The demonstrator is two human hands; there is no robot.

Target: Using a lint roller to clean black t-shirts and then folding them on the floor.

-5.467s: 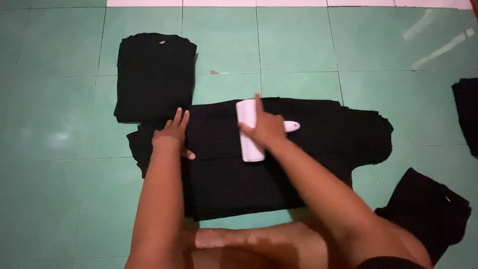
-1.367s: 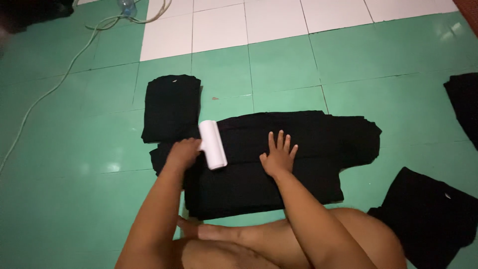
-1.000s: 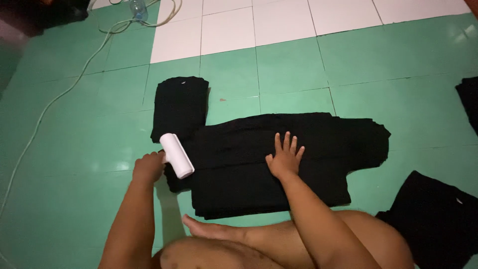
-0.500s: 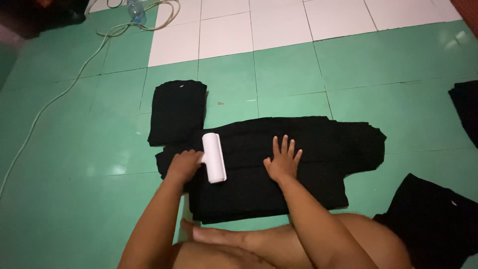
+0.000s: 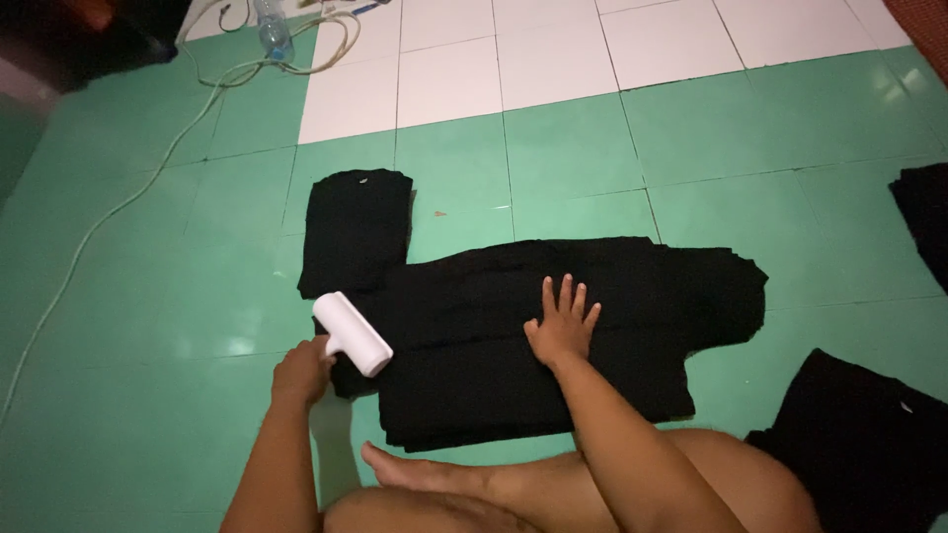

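Note:
A black garment point(image 5: 553, 345) lies spread flat on the green tiled floor in front of me. My left hand point(image 5: 301, 370) grips the handle of a white lint roller point(image 5: 353, 334), whose drum rests at the garment's left edge. My right hand point(image 5: 563, 321) lies flat with fingers spread on the middle of the garment. A folded black garment point(image 5: 355, 232) sits just beyond the spread one, at its upper left.
My bare leg and foot point(image 5: 415, 472) lie along the near edge of the garment. More black clothing lies at the lower right point(image 5: 859, 444) and the right edge point(image 5: 923, 222). A white cable point(image 5: 148, 178) and a plastic bottle point(image 5: 276, 22) are at the upper left, beside white tiles point(image 5: 553, 59).
The lint roller passed from my right hand to my left. My left hand has swept it back and forth over the garment's left part; now it is at the left edge. My right hand stays flat.

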